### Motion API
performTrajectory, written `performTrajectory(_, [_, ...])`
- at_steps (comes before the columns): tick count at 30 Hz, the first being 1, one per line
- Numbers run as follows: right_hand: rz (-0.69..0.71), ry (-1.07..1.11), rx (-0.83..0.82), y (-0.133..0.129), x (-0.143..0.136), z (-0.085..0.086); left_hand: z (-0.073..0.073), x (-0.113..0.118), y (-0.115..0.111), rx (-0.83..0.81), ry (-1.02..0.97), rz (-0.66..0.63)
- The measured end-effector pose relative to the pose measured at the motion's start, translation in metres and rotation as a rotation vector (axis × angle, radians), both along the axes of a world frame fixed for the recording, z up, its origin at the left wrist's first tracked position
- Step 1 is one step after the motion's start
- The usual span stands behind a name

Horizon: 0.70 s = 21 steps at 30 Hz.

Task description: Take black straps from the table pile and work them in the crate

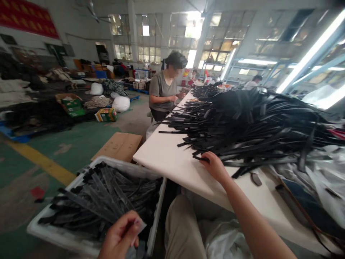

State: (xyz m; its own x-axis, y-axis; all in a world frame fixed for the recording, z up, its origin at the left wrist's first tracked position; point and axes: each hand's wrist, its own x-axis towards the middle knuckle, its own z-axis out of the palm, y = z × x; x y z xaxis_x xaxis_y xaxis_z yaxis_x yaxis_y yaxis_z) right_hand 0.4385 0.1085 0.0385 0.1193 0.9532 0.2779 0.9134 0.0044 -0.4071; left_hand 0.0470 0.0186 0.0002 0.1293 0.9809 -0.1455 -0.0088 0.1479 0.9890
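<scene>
A large heap of black straps (242,118) covers much of the white table (159,151). At the near edge of that heap, my right hand (214,165) has its fingers closed on the end of one black strap (198,157). Lower down, my left hand (121,233) pinches a small piece of clear plastic (142,225) between thumb and fingers. It is held above the near edge of a white plastic crate (31,228), which is full of black straps in clear sleeves (107,194).
A cardboard box (118,145) stands on the floor behind the crate. Across the table corner, another person (164,90) works by the table edge. A dark flat case (304,205) and crumpled plastic (323,172) lie at the right. A small brown piece (255,179) rests nearby.
</scene>
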Motion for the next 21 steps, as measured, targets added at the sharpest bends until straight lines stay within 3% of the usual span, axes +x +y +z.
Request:
performTrajectory(3, [0.126, 0.03, 0.032, -0.026, -0.044, 0.016, 0.006, -0.007, -0.002, 0.008, 0.01, -0.073])
performTrajectory(7, [0.637, 0.039, -0.034, -0.075, -0.128, 0.047, 0.01, -0.014, -0.003, 0.062, 0.05, -0.142])
performTrajectory(9, [0.802, 0.034, -0.074, -0.092, -0.163, 0.056, 0.014, -0.016, -0.005, 0.085, 0.062, -0.144])
performTrajectory(13, [0.856, 0.001, -0.104, -0.097, -0.193, 0.055, 0.022, -0.019, -0.01, 0.11, 0.085, -0.12])
performTrajectory(21, [0.861, -0.137, -0.171, -0.092, -0.188, 0.051, 0.017, -0.026, -0.017, 0.157, 0.143, -0.134])
